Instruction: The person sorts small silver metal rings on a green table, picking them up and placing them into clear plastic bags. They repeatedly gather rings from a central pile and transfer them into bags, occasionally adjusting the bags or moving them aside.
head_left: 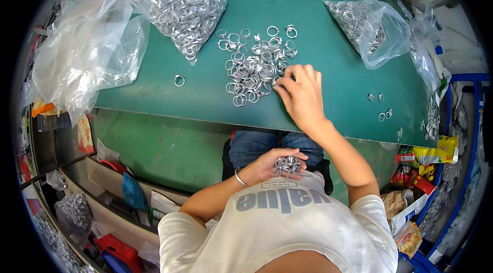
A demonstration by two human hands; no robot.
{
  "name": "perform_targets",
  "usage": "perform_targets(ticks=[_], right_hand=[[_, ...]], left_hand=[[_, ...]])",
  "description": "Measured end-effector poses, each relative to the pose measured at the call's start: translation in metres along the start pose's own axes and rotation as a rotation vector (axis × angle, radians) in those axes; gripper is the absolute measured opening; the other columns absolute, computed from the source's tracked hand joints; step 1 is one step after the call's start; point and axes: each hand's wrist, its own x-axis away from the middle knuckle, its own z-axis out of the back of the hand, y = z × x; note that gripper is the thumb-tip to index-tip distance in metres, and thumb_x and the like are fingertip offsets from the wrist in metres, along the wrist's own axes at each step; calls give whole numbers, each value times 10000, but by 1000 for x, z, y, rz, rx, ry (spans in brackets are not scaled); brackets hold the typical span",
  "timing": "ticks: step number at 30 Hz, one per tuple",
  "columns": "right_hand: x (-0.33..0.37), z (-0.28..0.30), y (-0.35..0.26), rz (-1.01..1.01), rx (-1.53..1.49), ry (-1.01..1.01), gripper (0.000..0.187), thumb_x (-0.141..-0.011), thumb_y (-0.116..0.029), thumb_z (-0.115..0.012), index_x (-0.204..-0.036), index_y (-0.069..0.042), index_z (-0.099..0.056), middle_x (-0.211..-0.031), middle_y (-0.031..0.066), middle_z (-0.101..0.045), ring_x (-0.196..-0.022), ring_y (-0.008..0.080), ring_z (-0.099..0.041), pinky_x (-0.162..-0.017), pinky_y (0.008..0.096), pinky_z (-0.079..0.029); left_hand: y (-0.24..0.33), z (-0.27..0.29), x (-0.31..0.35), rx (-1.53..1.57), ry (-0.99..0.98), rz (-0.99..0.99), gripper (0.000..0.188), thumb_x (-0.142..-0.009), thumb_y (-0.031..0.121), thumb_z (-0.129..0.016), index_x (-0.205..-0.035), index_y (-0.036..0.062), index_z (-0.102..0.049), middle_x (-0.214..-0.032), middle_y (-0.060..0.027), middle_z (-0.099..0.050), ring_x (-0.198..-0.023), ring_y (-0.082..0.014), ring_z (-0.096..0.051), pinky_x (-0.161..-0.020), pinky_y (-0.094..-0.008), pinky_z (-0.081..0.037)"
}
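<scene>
A: What is handled, and where?

B: A pile of finger rings (pixel 251 70) is spread on the counter (pixel 334 83), just left of the right hand (pixel 304 93). That hand's thumb and forefinger are poised nearly together at the pile's edge; whether a ring is clamped between them cannot be told.

A: And the left hand (pixel 269 164)?

B: It is cupped palm up around a cluster of rings (pixel 288 165), probably so that none are spilled while the right hand is left free for picking.

A: How do the rings look?

B: They are silver-coloured and shiny, with round bands; some seem to be topped with raised ornament. More are held in a clear bag (pixel 190 14), forward and left of the right hand.
</scene>
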Motion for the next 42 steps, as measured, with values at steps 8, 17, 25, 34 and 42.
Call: perform_targets(ticks=[8,17,25,34,42], right_hand=[[41,40,5,-669,-1370,-24,68,-865,-49,-626,-876,12,-653,-987,140,-617,-809,158,-556,-762,289,-460],[84,65,14,-422,-1383,196,117,-762,66,-691,-857,27,-633,-959,131,-619,-878,167,-575,-793,297,-471],[98,82,14,-200,-1084,337,303,-631,84,-767,-887,20,-618,-933,155,-655,-826,209,-589,-742,320,-463],[102,90,16,-148,-1050,389,316,-592,76,-782,-863,12,-632,-913,150,-670,-797,217,-590,-706,318,-460],[103,90,14,-152,-967,395,320,-591,43,-791,-872,16,-642,-895,131,-668,-780,208,-586,-703,316,-462]], left_hand=[[-3,-3,1,-91,34,15,370,-938,319,-493,-1070,-9,-601,-954,-153,-638,-890,-246,-646,-809,-417,-539],[-4,-14,3,-66,111,21,345,-917,278,-529,-1061,-30,-589,-947,-163,-635,-887,-249,-648,-806,-423,-543],[-8,-16,-1,-75,133,6,335,-911,265,-532,-1062,-30,-582,-948,-175,-631,-904,-286,-635,-819,-432,-540],[-10,-12,-4,-73,102,18,331,-913,273,-526,-1053,-20,-590,-939,-172,-626,-898,-284,-628,-798,-418,-549],[-9,-16,-1,-49,140,18,308,-905,272,-535,-1009,-8,-609,-922,-178,-631,-887,-285,-626,-772,-415,-558]])
